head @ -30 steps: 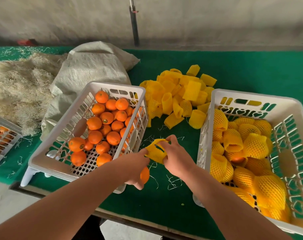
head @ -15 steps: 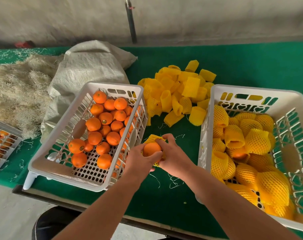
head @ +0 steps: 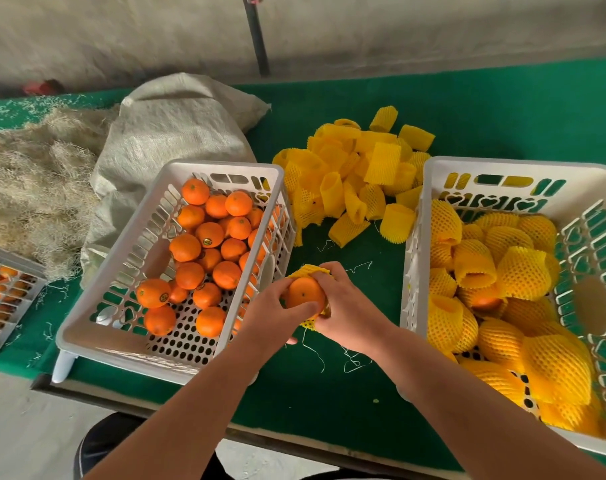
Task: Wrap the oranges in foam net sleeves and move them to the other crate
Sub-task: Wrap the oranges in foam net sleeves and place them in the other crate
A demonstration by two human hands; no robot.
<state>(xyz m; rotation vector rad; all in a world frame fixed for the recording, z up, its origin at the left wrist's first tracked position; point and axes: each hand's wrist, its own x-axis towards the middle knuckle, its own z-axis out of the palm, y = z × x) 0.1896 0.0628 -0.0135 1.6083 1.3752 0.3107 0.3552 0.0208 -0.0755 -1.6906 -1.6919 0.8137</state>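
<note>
Three crates on the table: left crate with about twenty bare oranges, right crate with some fifteen netted oranges, hard to count exactly, and a third crate cut off at the left edge. One orange in one sleeve, two hands on it: left hand, right hand. Loose sleeves, roughly twenty, overlapping. One sack. One straw heap.

Both bare forearms reaching forward, converging mid-frame. Left hand cupped with fingers curled, thumb on top; right hand curled and gripping opposite, fingertips touching.
</note>
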